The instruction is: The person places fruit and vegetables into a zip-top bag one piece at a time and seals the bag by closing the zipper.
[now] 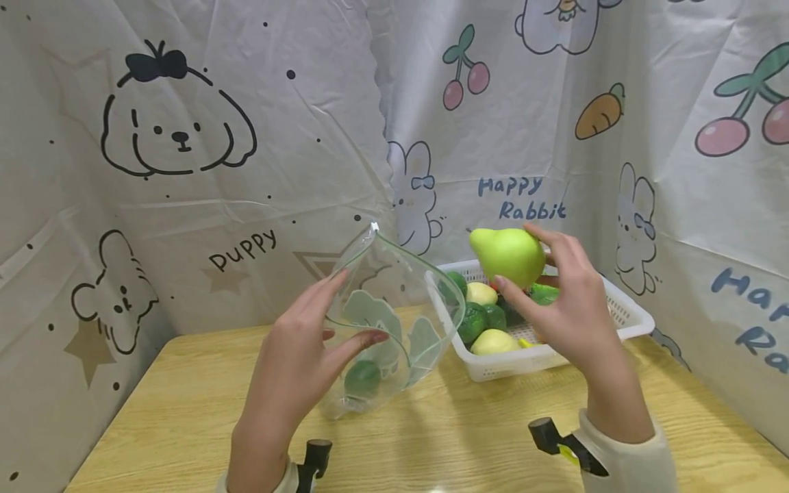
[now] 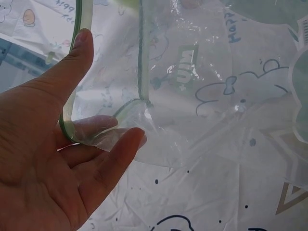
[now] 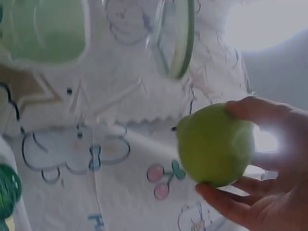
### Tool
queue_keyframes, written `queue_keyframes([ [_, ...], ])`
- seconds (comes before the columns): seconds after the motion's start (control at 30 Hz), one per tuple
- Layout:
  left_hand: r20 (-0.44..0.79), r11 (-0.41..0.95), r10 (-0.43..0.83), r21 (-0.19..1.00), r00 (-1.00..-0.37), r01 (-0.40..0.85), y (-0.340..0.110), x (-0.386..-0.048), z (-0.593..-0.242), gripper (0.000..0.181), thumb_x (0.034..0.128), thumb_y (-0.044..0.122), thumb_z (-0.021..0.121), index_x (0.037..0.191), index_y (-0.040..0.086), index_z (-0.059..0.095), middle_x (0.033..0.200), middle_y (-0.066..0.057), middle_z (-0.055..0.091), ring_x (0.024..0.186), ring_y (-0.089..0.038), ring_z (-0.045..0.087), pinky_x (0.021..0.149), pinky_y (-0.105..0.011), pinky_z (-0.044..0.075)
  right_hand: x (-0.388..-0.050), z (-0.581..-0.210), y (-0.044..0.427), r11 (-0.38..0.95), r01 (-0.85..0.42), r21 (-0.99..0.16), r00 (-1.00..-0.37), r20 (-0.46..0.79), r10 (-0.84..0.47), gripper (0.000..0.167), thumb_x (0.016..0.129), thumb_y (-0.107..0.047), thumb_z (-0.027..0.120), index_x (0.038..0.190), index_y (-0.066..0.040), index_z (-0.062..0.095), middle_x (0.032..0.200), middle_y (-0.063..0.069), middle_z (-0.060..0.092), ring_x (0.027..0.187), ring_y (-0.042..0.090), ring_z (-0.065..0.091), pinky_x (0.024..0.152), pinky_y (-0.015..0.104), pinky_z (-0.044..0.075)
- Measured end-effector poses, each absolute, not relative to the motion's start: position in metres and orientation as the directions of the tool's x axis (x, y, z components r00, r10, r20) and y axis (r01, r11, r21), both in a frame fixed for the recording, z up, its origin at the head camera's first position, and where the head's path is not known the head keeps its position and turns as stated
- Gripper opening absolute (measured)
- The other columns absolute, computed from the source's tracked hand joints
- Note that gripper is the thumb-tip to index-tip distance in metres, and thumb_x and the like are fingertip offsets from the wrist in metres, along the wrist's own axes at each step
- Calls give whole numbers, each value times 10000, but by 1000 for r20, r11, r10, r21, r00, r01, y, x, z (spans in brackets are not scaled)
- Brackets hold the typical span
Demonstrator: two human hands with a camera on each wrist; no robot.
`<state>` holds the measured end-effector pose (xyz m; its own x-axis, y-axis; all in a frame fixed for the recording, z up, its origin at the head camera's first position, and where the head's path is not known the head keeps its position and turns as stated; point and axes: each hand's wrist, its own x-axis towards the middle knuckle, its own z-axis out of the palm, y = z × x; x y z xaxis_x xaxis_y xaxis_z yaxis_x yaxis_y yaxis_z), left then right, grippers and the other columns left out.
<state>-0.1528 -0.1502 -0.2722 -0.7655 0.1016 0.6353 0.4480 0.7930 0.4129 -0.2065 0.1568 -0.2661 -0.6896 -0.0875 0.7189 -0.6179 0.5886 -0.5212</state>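
My right hand (image 1: 576,308) grips a green pear (image 1: 510,257) between thumb and fingers, above the front of a white basket. The pear's narrow end points left, toward the bag. My left hand (image 1: 296,359) holds a clear zip bag (image 1: 394,274) by its green-edged mouth, with the thumb and fingers spread and the mouth gaping. Low inside the bag lies a round green fruit (image 1: 362,378). In the left wrist view, the thumb presses along the bag's green zip edge (image 2: 67,115). The right wrist view shows the pear (image 3: 215,144) apart from the bag's rim (image 3: 183,43).
The white basket (image 1: 629,323) stands on the wooden table (image 1: 185,411) at the right. It holds several fruits and vegetables, among them a pale yellow-green one (image 1: 495,342) and a dark green one (image 1: 472,322). A printed curtain (image 1: 296,137) surrounds the table's back and sides.
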Motion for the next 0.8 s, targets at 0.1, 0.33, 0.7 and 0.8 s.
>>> queue_keyframes([
  [0.1, 637, 793, 101, 413, -764, 449, -151, -153, -273, 842, 780, 434, 861, 1492, 149, 514, 1460, -48, 564, 830, -203, 733, 722, -351, 623, -200, -265, 141, 448, -720, -530, -631, 769, -105, 731, 830, -41, 833, 1476, -127, 502, 1347, 113, 514, 1113, 306, 615, 878, 109, 524],
  [0.33, 649, 791, 106, 404, -753, 459, -151, -153, -273, 850, 770, 424, 872, 1482, 121, 521, 1468, -46, 557, 1004, -214, 709, 737, -287, 620, -193, -271, 111, 277, -825, -493, -562, 771, -300, 720, 791, -14, 861, 1428, -98, 537, 1368, 42, 559, 1148, 190, 639, 971, 287, 555],
  [0.7, 652, 787, 113, 402, -750, 468, -152, -154, -273, 850, 773, 433, 866, 1481, 113, 521, 1474, -54, 552, 1027, -225, 699, 735, -302, 621, -196, -275, 111, 392, -769, -505, -633, 687, -357, 651, 823, -163, 870, 1403, -160, 574, 1354, 1, 594, 1183, 172, 592, 910, 369, 595],
  [0.8, 653, 786, 116, 400, -748, 471, -152, -155, -272, 850, 770, 433, 867, 1481, 117, 523, 1475, -54, 552, 973, -215, 707, 731, -307, 620, -196, -276, 111, 390, -754, -528, -653, 667, -359, 653, 823, -154, 866, 1406, -164, 572, 1360, 11, 584, 1162, 181, 591, 847, 333, 613],
])
